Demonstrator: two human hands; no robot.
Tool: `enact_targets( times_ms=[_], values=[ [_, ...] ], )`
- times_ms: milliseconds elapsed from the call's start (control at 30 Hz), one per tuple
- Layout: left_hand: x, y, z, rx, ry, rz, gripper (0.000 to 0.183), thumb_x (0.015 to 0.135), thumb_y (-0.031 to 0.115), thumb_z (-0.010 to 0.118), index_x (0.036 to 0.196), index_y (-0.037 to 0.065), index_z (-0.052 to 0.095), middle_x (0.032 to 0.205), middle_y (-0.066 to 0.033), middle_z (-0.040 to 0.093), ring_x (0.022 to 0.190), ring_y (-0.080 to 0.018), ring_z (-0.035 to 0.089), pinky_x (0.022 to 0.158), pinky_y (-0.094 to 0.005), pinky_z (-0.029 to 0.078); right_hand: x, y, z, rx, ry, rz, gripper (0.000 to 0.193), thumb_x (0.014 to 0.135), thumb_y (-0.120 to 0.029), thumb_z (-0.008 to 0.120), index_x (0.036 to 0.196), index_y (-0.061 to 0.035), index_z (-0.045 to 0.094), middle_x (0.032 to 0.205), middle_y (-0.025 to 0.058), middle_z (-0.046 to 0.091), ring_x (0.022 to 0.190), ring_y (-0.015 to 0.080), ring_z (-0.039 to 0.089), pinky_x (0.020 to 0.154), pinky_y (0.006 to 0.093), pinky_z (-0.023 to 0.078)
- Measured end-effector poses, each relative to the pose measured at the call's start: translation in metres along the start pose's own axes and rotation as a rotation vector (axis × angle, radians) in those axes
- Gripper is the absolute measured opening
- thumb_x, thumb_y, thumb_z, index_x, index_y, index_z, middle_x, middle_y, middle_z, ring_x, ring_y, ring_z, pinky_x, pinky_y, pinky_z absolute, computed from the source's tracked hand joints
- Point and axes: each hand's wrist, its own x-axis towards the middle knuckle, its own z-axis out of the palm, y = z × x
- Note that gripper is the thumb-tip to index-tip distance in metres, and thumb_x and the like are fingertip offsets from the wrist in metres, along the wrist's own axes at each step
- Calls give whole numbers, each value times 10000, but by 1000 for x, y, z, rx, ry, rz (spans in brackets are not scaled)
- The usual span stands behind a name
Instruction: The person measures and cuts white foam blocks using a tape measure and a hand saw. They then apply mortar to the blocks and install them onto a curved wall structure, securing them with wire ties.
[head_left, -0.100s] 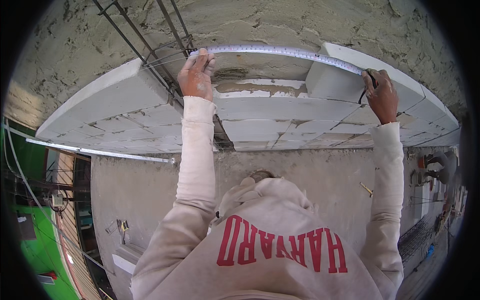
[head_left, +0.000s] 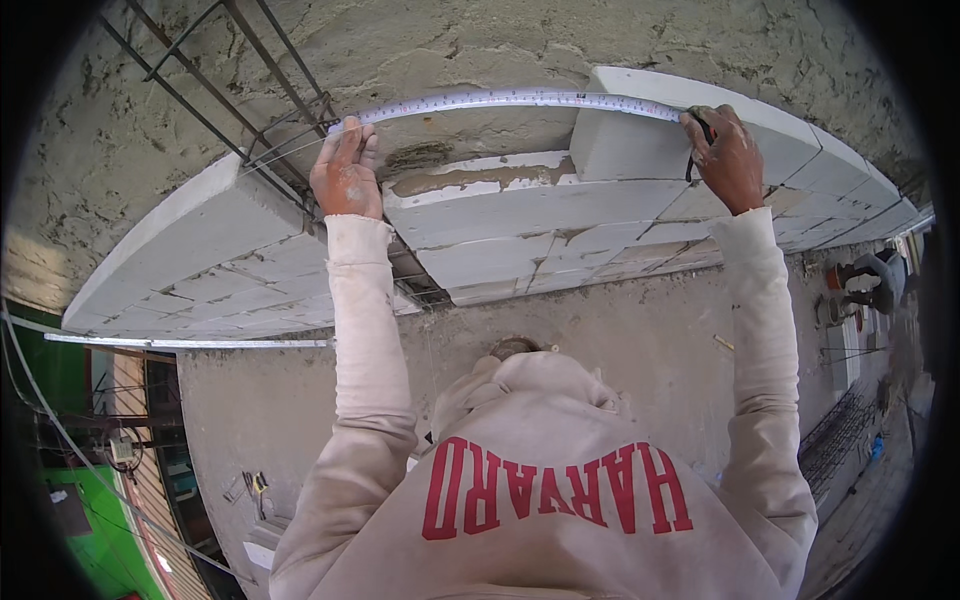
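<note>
Measuring tape (head_left: 520, 98) stretched between a person's two hands, bowing slightly, its pale marked blade running in front of a rough grey wall (head_left: 480, 50). I see the left hand (head_left: 348, 175) pinching the blade's end, thumb up and fingers curled in, though its very tip is hard to make out against the steel bars (head_left: 266, 60) beside that hand. The right hand (head_left: 726, 158) is closed round the case (head_left: 706, 130), so only a dark and red sliver of it shows, with a black strap (head_left: 689, 168) dangling below. A white block (head_left: 620, 145) sits just left of the right hand, behind and under the blade; whether the two touch, I can't tell. Below and between the hands lies a patchy strip of mortar (head_left: 480, 178) on top of the white block wall (head_left: 470, 215). Both sleeves cover part of that wall and the floor (head_left: 600, 325) beneath. Far beyond the right hand, near the dark curved rim, another person (head_left: 885, 280) is small and smeared, and the markings on the blade are too fine for me to follow
</note>
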Motion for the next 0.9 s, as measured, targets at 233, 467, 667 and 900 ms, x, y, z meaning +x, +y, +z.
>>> enact_targets(
  times_ms=[233,467,667,900],
  values=[
    [11,-6,-3,7,-35,45,277,916,23,730,1158,-73,636,1190,-129,661,1035,-228,666,891,-321,559,-2,8,6,-25,90,2,330,992,-399,647,1063,-86,724,1028,114,680,953,358,687,793,480,546],
    [14,-12,-11,-19,-65,64,239,925,25,717,1136,-69,654,1167,-121,659,1036,-222,661,888,-315,555,-10,8,20,-29,222,37,349,966,-397,682,1048,-58,692,1004,113,674,934,342,691,789,465,557],
    [6,-11,-3,-39,-96,46,213,937,26,709,1127,-46,642,1131,-94,645,1024,-198,652,896,-299,550,-17,12,32,-34,346,17,340,948,-371,705,1074,-56,697,1039,109,669,975,335,675,785,466,564],
    [4,-7,-5,7,-65,45,214,952,43,706,1140,-33,637,1135,-82,657,1027,-178,653,900,-291,548,-19,10,45,-24,403,23,323,936,-351,722,1067,-56,702,1072,103,674,996,333,661,773,469,583]
  ],
)
